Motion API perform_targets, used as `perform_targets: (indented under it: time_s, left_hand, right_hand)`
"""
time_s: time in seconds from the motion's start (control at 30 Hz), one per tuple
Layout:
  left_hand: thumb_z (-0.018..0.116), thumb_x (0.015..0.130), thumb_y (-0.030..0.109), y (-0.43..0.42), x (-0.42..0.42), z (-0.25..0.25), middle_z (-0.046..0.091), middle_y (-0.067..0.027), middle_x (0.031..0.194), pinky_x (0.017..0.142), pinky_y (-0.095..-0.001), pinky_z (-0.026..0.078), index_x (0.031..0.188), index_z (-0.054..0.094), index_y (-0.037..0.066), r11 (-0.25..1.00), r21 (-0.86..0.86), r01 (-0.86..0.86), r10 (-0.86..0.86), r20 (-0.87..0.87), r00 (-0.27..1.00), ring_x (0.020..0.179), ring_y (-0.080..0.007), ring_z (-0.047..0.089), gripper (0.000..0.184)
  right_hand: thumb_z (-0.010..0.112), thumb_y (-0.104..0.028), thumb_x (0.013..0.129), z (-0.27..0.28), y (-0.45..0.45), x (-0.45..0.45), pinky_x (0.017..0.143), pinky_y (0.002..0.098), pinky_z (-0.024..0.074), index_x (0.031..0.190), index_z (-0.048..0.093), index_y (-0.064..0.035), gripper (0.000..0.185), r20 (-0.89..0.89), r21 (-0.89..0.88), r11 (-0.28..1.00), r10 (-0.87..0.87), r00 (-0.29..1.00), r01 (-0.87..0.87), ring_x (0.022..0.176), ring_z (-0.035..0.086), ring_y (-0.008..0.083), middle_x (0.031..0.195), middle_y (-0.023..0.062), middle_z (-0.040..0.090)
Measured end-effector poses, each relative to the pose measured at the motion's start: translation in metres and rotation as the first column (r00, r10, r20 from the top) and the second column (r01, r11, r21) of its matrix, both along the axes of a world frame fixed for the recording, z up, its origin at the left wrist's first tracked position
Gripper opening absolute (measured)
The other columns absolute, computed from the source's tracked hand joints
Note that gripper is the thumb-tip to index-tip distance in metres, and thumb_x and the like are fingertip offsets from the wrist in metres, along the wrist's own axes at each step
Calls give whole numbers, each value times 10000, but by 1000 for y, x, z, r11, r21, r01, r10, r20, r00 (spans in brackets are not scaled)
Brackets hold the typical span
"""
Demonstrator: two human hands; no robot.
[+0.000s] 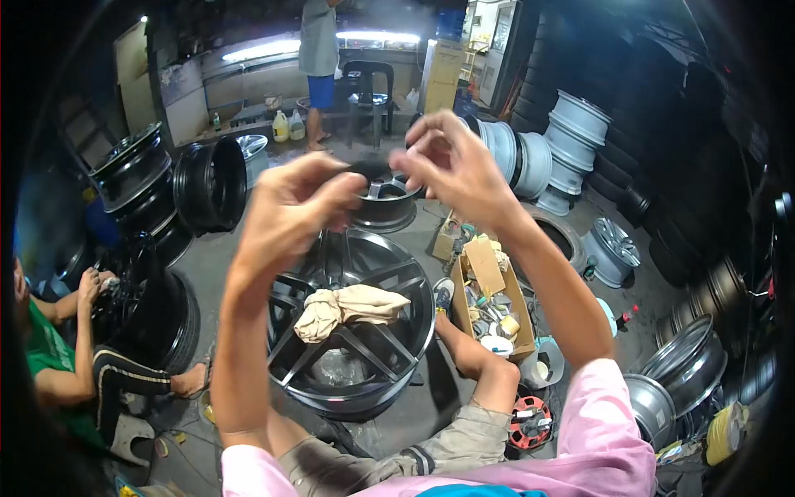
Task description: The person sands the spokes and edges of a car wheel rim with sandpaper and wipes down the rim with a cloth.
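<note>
Both my hands are raised in front of me, a little blurred, at about the same height. My left hand has its fingers curled towards the thumb. My right hand is bent into a pinch, fingertips facing the left hand. A dark patch shows between them, but I cannot tell whether it is something held or the wheel behind. Below the hands, a dark wheel rim with several spokes lies in front of my legs. A crumpled cream cloth rests on its spokes.
Beyond my hands stands another rim. A cardboard box of supplies, a white bucket and a red reel are on my right. Stacked rims stand behind. A co-worker handles a wheel at left; another person stands at the back.
</note>
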State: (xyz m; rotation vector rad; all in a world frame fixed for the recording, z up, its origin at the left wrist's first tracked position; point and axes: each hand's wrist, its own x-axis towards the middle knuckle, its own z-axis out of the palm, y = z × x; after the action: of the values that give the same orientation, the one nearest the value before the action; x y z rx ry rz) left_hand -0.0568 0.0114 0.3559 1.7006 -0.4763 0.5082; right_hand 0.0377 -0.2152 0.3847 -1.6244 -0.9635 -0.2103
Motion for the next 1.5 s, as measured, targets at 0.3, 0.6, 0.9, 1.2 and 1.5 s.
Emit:
perform_targets:
  time_s: [0.3, 0.6, 0.9, 1.2, 1.5]
  left_hand:
    - [704, 1032, 234, 180, -71, 5, 678, 31, 905, 665, -194, 449, 1082, 739, 90, 820, -183, -542, 557, 40, 829, 740, -27, 575, 156]
    - [649, 1069, 219, 240, -93, -55, 617, 54, 916, 625, -171, 400, 1184, 703, 115, 833, -59, -550, 547, -64, 835, 711, -15, 533, 164]
    - [684, 1050, 204, 58, 6, -65, 572, 50, 786, 611, -200, 372, 1098, 689, 71, 910, 148, -386, 387, 24, 922, 686, -10, 493, 141]
    - [721, 965, 37, 48, 6, -115, 634, -32, 801, 646, -237, 479, 989, 691, -40, 928, 279, -248, 273, -53, 961, 713, -78, 623, 86]
    - [781, 892, 37, 88, -21, -129, 647, -86, 733, 571, -282, 448, 942, 705, -50, 837, 449, -313, 329, 45, 943, 613, -122, 584, 125]
  right_hand:
    - [743, -284, 940, -78, 84, -86, 651, 279, 495, 1371, 550, -31, 536, -471, -213, 625, 607, 640, -751, 685, 567, 98, 815, -28, 605]
    - [875, -472, 813, -25, -335, 108, 915, 530, 583, 1332, 405, 43, 869, 585, -362, -252, -811, 8, 897, 1104, 708, 461, 1168, 318, 697]
    - [794, -653, 800, -41, -127, 4, 1035, 439, 500, 1388, 656, -74, 836, 149, -833, 478, -293, 945, 279, 1239, 621, 340, 1316, 185, 673]
    - [742, -555, 929, 112, -458, 17, 679, 408, 568, 1339, 603, 80, 769, 598, -385, -437, -789, -141, 813, 741, 708, 258, 844, 165, 724]
    - [746, -509, 938, 56, -714, -109, 585, 339, 495, 1174, 648, 44, 609, 500, -560, -662, -749, -434, 498, 655, 634, 174, 756, 94, 653]
